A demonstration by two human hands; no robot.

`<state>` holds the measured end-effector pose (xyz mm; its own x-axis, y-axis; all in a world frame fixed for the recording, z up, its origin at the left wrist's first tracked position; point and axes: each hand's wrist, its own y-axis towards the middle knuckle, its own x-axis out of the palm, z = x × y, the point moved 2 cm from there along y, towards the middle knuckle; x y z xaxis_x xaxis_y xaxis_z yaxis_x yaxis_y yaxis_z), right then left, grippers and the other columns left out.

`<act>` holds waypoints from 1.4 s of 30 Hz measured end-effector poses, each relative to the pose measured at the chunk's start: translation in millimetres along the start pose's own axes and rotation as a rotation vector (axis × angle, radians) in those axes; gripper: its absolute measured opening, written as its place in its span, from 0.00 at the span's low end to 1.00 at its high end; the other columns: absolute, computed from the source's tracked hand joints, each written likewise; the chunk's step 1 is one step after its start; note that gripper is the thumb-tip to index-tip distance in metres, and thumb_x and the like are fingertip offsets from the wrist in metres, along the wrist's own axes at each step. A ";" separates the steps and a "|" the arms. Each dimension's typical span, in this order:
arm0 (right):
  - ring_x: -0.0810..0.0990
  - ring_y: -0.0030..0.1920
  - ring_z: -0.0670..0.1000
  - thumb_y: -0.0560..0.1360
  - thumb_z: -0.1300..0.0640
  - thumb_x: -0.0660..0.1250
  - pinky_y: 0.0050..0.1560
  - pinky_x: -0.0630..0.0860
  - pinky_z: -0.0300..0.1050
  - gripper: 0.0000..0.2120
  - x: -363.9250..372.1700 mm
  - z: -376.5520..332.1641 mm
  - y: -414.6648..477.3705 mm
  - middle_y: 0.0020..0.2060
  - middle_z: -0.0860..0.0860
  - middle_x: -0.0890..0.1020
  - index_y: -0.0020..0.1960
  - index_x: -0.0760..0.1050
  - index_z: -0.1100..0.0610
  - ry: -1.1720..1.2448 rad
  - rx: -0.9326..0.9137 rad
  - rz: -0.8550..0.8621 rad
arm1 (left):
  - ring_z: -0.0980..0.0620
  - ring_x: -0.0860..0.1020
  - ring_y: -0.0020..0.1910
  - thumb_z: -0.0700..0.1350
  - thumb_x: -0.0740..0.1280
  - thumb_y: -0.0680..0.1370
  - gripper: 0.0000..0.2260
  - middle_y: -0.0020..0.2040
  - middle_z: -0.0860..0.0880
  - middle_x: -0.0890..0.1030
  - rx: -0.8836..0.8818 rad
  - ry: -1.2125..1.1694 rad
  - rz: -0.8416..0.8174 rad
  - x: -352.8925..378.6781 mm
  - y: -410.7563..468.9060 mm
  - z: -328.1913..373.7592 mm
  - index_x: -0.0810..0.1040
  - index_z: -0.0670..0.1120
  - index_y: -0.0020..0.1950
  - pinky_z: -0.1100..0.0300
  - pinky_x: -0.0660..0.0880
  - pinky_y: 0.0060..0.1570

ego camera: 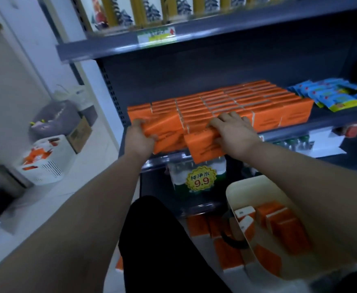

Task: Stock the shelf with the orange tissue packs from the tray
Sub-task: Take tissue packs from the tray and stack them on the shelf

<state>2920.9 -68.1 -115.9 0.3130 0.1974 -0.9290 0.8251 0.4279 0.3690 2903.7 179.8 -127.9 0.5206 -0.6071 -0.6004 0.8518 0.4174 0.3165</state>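
Observation:
Rows of orange tissue packs (236,100) fill the dark grey shelf (300,132) at mid height. My left hand (138,138) grips an orange pack (167,134) at the shelf's front left edge. My right hand (234,132) lies on top of another orange pack (205,148) that juts out over the shelf's front lip, tilted. A cream tray (236,193) at the lower right holds several more orange packs (283,225), partly hidden behind my right forearm.
Blue snack packets (334,94) lie on the shelf to the right of the orange rows. Bottled water with a yellow 9.9 price tag (200,179) stands below. A white basket (44,163), a cardboard box and a grey bag sit on the floor at left. More orange packs (215,229) lie on the floor.

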 end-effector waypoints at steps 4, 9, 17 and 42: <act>0.65 0.64 0.58 0.74 0.54 0.66 0.59 0.63 0.54 0.22 -3.3 -37.9 39.5 0.62 0.51 0.73 0.67 0.68 0.48 -0.015 -0.036 0.068 | 0.42 0.76 0.52 0.38 0.67 0.74 0.18 0.56 0.40 0.77 -0.037 0.054 0.074 -34.4 26.9 -24.5 0.69 0.41 0.63 0.55 0.72 0.46; 0.65 0.63 0.59 0.76 0.53 0.65 0.61 0.63 0.55 0.21 4.7 -67.9 85.2 0.62 0.52 0.72 0.68 0.67 0.49 0.106 0.013 0.081 | 0.41 0.76 0.55 0.39 0.65 0.74 0.17 0.57 0.41 0.77 -0.107 0.081 0.127 -58.1 65.8 -63.0 0.70 0.42 0.62 0.51 0.74 0.50; 0.67 0.60 0.63 0.77 0.59 0.62 0.61 0.66 0.55 0.22 37.4 -59.2 153.8 0.63 0.56 0.69 0.69 0.65 0.51 0.192 0.165 0.111 | 0.40 0.75 0.53 0.40 0.61 0.74 0.14 0.54 0.42 0.77 -0.215 0.121 0.072 -19.1 121.0 -100.0 0.71 0.47 0.59 0.44 0.77 0.51; 0.67 0.62 0.58 0.78 0.60 0.61 0.62 0.69 0.53 0.24 100.1 -41.7 251.2 0.65 0.54 0.66 0.71 0.64 0.46 0.237 0.149 0.150 | 0.39 0.73 0.59 0.34 0.57 0.75 0.25 0.65 0.42 0.68 -0.253 0.062 0.086 66.3 249.4 -139.1 0.65 0.49 0.71 0.47 0.74 0.55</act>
<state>3139.8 95.9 -115.0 0.3329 0.4560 -0.8254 0.8434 0.2475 0.4769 3142.6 337.8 -191.0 0.5790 -0.5232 -0.6253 0.7590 0.6261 0.1788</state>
